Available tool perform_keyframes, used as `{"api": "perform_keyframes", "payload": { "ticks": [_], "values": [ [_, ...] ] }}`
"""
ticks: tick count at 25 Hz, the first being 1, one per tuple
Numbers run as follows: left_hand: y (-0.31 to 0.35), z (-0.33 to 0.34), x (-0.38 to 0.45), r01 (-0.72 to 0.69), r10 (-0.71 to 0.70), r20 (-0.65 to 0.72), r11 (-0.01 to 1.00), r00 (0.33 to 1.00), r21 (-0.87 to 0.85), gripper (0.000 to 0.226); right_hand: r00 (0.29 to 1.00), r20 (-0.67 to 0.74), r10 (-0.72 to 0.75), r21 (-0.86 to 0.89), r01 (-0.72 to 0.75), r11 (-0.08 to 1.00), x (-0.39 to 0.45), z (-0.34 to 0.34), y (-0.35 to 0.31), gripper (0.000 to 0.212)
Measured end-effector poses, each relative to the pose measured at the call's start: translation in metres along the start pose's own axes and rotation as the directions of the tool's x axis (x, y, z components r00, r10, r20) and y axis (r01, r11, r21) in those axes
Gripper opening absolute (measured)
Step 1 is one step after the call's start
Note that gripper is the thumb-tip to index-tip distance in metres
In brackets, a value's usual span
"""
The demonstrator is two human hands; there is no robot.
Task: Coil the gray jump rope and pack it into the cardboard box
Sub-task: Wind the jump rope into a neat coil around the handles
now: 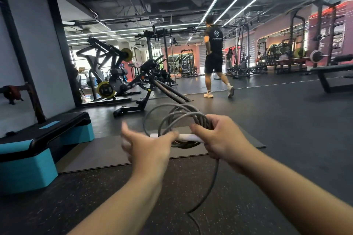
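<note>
Right hand (pixel 219 139) grips coiled rope (pixel 177 120) and white handle (pixel 189 137), held above floor mat (pixel 107 150). Left hand (pixel 147 147) open, blurred, fingers spread beside coil. Loose tail hangs down.
</note>
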State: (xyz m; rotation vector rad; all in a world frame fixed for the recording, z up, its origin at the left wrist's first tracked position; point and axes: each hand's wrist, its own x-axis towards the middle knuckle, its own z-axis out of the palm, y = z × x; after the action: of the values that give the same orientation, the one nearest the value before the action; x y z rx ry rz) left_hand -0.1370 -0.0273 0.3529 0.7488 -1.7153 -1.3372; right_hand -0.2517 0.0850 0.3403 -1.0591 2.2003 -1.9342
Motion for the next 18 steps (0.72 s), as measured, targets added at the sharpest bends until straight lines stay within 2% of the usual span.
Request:
{"api": "perform_keyframes", "payload": {
  "ticks": [1, 2, 3, 4, 5, 6, 8, 10, 11, 13, 14, 16, 18],
  "values": [
    [-0.001, -0.008, 0.000, -0.341, 0.339, 0.053, 0.906, 0.939, 0.251, 0.126, 0.999, 0.053, 0.004, -0.124, 0.002, 0.992, 0.001, -0.009, -0.006, 0.022],
    [0.000, -0.012, 0.003, -0.629, 0.599, 0.237, 0.616, 0.765, 0.474, 0.127, 0.994, 0.107, -0.010, -0.249, 0.037, 0.968, 0.003, -0.016, -0.012, 0.021],
    [0.008, -0.012, 0.005, -0.768, 0.680, 0.445, 0.281, 0.583, 0.575, 0.123, 0.986, 0.163, -0.032, -0.365, 0.090, 0.926, 0.003, -0.020, -0.019, 0.018],
    [0.014, -0.008, 0.008, -0.814, 0.631, 0.615, 0.045, 0.472, 0.579, 0.115, 0.975, 0.218, -0.053, -0.459, 0.150, 0.875, 0.004, -0.022, -0.024, 0.015],
    [0.021, -0.002, 0.011, -0.840, 0.531, 0.719, -0.025, 0.448, 0.542, 0.103, 0.961, 0.269, -0.068, -0.526, 0.206, 0.825, 0.005, -0.023, -0.029, 0.013],
    [0.027, 0.003, 0.014, -0.864, 0.423, 0.771, 0.063, 0.476, 0.499, 0.087, 0.945, 0.318, -0.075, -0.567, 0.253, 0.784, 0.006, -0.023, -0.033, 0.013],
    [0.036, 0.010, 0.024, -0.823, 0.230, 0.824, 0.396, 0.518, 0.407, 0.053, 0.920, 0.383, -0.086, -0.581, 0.312, 0.751, 0.006, -0.026, -0.037, 0.015],
    [0.037, 0.008, 0.032, -0.597, 0.045, 0.848, 0.730, 0.528, 0.333, 0.041, 0.910, 0.403, -0.099, -0.537, 0.323, 0.780, 0.005, -0.032, -0.037, 0.023],
    [0.036, 0.005, 0.032, -0.443, -0.035, 0.866, 0.848, 0.500, 0.290, 0.039, 0.904, 0.417, -0.098, -0.497, 0.317, 0.808, 0.004, -0.035, -0.038, 0.032],
    [0.028, 0.002, 0.028, -0.259, -0.096, 0.897, 0.939, 0.431, 0.226, 0.031, 0.878, 0.470, -0.091, -0.422, 0.314, 0.851, 0.002, -0.040, -0.040, 0.042],
    [0.024, 0.003, 0.025, -0.237, -0.093, 0.896, 0.948, 0.435, 0.214, 0.027, 0.862, 0.498, -0.095, -0.410, 0.330, 0.850, 0.002, -0.042, -0.041, 0.042],
    [0.018, 0.007, 0.018, -0.259, -0.044, 0.864, 0.946, 0.501, 0.198, 0.019, 0.848, 0.519, -0.110, -0.388, 0.348, 0.853, 0.003, -0.046, -0.040, 0.038],
    [0.018, 0.006, 0.016, -0.261, -0.002, 0.847, 0.951, 0.532, 0.166, 0.011, 0.864, 0.494, -0.101, -0.252, 0.253, 0.934, 0.005, -0.050, -0.039, 0.039]
  ]
}}
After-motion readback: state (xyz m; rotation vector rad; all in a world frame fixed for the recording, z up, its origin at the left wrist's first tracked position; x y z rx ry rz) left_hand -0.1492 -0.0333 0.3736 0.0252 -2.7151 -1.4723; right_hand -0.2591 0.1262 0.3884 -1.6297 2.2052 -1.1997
